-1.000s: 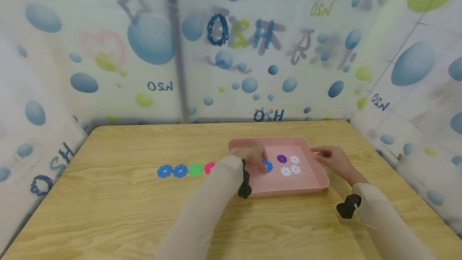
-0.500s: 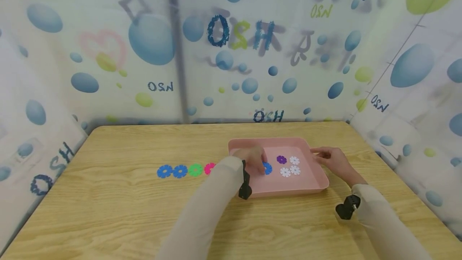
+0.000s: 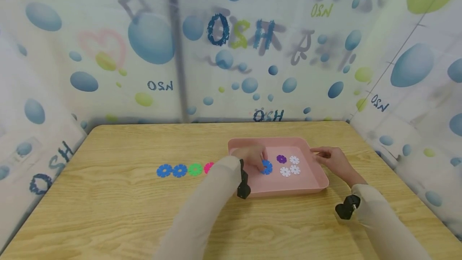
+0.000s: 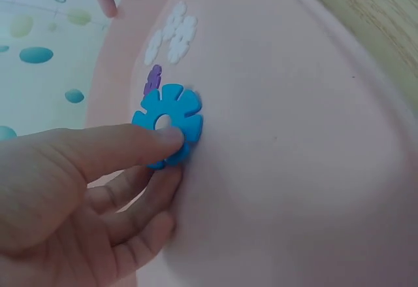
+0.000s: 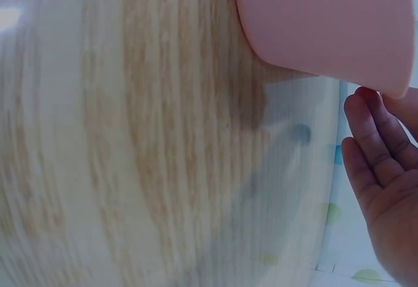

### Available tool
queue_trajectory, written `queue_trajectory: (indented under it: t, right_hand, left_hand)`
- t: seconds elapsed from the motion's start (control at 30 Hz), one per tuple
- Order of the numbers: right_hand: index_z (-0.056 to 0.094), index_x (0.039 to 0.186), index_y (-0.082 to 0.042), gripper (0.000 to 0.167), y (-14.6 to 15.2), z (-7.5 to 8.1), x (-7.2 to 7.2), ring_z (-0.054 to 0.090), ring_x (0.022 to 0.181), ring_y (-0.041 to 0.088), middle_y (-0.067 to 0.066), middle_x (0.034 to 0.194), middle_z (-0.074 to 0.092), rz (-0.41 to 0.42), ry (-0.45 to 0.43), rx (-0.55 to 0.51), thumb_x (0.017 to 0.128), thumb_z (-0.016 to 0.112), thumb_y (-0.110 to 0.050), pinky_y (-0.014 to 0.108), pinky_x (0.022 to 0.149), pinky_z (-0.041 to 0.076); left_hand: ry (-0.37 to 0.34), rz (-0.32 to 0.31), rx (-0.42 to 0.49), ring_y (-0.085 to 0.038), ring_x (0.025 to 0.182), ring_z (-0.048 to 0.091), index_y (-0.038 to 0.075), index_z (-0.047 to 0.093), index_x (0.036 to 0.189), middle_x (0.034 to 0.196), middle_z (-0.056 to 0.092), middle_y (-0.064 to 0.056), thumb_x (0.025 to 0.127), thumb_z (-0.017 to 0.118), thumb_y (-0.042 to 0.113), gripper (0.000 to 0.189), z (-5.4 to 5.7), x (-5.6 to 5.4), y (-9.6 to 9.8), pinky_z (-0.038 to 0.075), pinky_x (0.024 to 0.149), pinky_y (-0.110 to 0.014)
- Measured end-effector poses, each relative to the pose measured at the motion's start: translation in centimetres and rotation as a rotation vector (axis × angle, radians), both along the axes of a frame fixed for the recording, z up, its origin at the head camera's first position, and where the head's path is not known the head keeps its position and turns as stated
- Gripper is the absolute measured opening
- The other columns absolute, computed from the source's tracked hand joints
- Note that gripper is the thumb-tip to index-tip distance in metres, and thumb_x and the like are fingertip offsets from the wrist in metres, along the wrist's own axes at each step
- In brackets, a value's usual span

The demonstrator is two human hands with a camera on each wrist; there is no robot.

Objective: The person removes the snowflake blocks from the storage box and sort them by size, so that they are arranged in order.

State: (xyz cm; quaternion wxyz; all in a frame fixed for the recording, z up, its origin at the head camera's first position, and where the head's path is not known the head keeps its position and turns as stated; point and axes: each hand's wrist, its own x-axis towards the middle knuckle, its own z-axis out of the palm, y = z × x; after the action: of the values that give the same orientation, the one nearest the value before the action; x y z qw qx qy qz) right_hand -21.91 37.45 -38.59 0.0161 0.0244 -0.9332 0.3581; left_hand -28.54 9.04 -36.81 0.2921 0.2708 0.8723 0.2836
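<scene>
My left hand (image 3: 250,156) reaches into the left half of the pink tray (image 3: 288,185). It pinches a blue flower-shaped plastic disc (image 4: 192,125), thumb across the disc's face and fingers behind it. Past that disc, a purple disc (image 3: 281,159) and several white discs (image 3: 285,171) lie on the tray floor. At the tray's right side, my right hand (image 3: 337,163) holds the rim between thumb and fingertips, as the right wrist view shows up close.
Left of the tray, a row on the wooden table (image 3: 119,208) has two blue discs (image 3: 179,170), a green disc (image 3: 195,169) and a pink disc (image 3: 208,167) partly behind my left sleeve. A patterned cloth wall (image 3: 231,71) stands beyond the table's far edge.
The left hand and the blue disc have shifted only very slightly inside the tray. The right hand stays at the tray rim.
</scene>
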Motion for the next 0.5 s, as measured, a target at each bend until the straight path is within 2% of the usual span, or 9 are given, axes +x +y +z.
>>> queue_trajectory:
  t: [0.23,0.5]
  right_hand:
    - [0.057,0.119,0.005,0.033,-0.3,0.0,0.1,0.057,0.082,0.022,0.022,0.106,0.061,-0.004,0.013,0.013,0.091,0.057,-0.012,0.022,0.066,0.047]
    - [0.057,0.119,0.005,0.035,-0.2,0.0,0.1,0.055,0.082,0.023,0.023,0.108,0.060,-0.003,0.024,0.026,0.091,0.058,-0.016,0.022,0.066,0.047]
  left_hand:
    - [-0.008,-0.010,0.081,-0.018,0.082,0.051,0.008,0.057,0.094,0.089,0.055,-0.005,0.081,0.068,0.004,0.017,0.1,-0.3,-0.7,0.042,0.072,-0.028]
    - [0.074,-0.065,0.193,-0.018,0.084,0.053,0.008,0.060,0.090,0.091,0.056,-0.004,0.080,0.067,-0.001,0.015,0.4,-0.3,-2.0,0.045,0.074,-0.026]
